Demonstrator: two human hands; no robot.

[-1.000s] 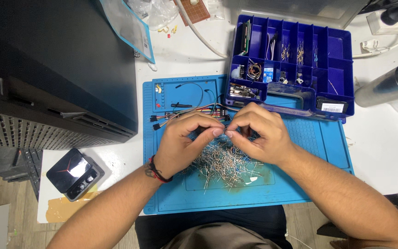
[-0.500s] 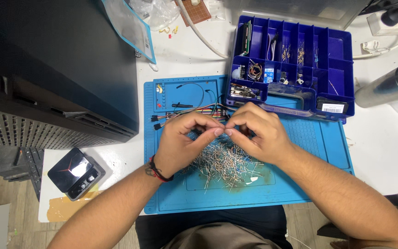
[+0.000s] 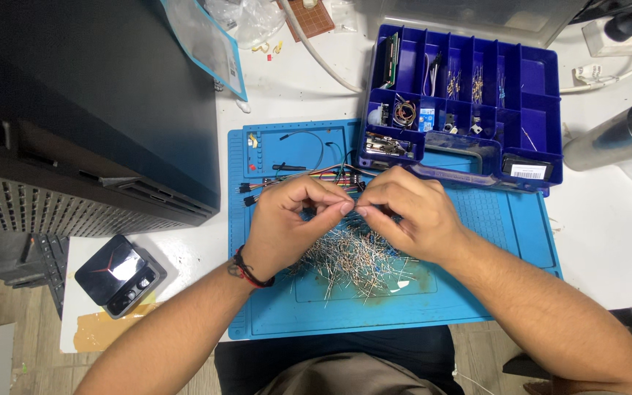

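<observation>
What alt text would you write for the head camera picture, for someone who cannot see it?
Two bare hands, left hand and right hand, meet fingertip to fingertip over a pile of small wire-legged parts on a blue work mat. A blue compartment box sits behind.

Bright, even overhead light; soft shadows, sharp focus, slight edge distortion.

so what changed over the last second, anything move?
Barely anything. The left hand and right hand stay pinched together, fingertips meeting over the pile of small wire-legged parts; the fingers only shifted slightly. Whatever they pinch is too small to identify. Nothing visibly picked up or let go. The blue mat, the blue compartment box and the jumper wires lie as before.
</observation>
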